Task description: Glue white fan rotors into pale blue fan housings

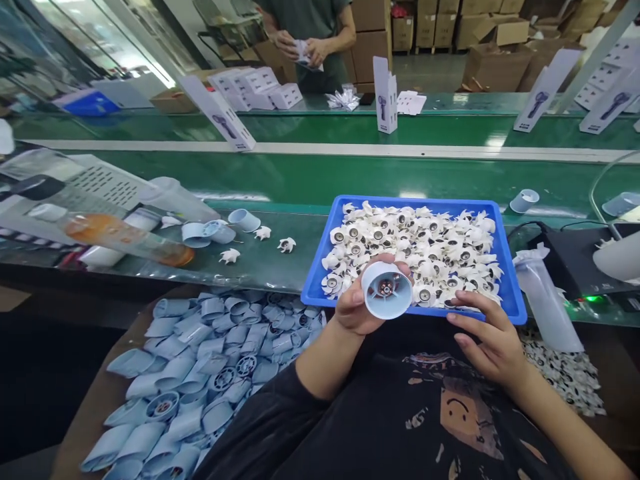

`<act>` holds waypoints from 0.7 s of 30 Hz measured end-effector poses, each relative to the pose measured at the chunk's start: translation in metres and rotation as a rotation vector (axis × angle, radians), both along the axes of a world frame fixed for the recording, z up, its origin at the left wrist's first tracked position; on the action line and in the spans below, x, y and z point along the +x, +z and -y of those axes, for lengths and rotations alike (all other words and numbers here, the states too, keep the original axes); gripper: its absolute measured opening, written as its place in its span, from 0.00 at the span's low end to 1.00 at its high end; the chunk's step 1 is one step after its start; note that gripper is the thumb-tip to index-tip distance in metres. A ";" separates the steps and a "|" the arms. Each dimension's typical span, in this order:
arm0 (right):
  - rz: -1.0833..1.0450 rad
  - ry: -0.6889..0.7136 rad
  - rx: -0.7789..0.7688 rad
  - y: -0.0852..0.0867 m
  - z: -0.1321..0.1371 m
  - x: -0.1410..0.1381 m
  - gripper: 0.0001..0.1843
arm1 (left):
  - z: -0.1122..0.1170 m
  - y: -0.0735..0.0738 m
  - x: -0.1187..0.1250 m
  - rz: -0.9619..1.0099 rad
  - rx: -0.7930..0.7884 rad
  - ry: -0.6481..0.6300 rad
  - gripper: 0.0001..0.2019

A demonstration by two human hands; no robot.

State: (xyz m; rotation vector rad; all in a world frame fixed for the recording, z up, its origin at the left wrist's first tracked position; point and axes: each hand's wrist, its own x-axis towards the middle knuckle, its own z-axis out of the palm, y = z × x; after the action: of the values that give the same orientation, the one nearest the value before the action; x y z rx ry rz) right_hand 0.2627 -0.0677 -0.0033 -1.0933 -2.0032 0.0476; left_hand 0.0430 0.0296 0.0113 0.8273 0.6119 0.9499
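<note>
My left hand (356,305) is wrapped round a pale blue cone-shaped fan housing (386,289), its open end turned toward me, held at the near edge of a blue tray (510,280). The tray is full of white fan impellers (425,250). My right hand (487,340) hovers just below the tray's near right edge, fingers loosely curled and apart, holding nothing that I can see. A heap of the same blue housings (200,373) lies in a box at my lower left.
A green conveyor belt (350,173) runs across behind the tray, with white product boxes (385,93) standing on it. Loose housings and impellers (235,233) lie on the bench. A black device (565,257) sits right. Another person (307,40) works opposite.
</note>
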 end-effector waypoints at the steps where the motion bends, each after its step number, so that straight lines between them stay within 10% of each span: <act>1: -0.005 -0.004 -0.001 0.000 0.002 0.001 0.11 | 0.001 0.002 0.002 0.027 -0.016 -0.006 0.42; 11: -0.065 -0.003 -0.010 -0.003 0.007 0.010 0.11 | 0.010 0.005 0.010 -0.136 0.172 -0.076 0.45; 21: -0.119 -0.192 0.189 0.005 0.005 0.050 0.26 | 0.012 0.011 0.016 0.176 0.000 -0.059 0.34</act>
State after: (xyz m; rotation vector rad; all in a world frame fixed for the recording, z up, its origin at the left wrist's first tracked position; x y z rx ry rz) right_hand 0.3130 -0.0730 0.0016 -1.1281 -1.7512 -0.1707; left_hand 0.0589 0.0179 0.0219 0.7483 0.4329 0.9568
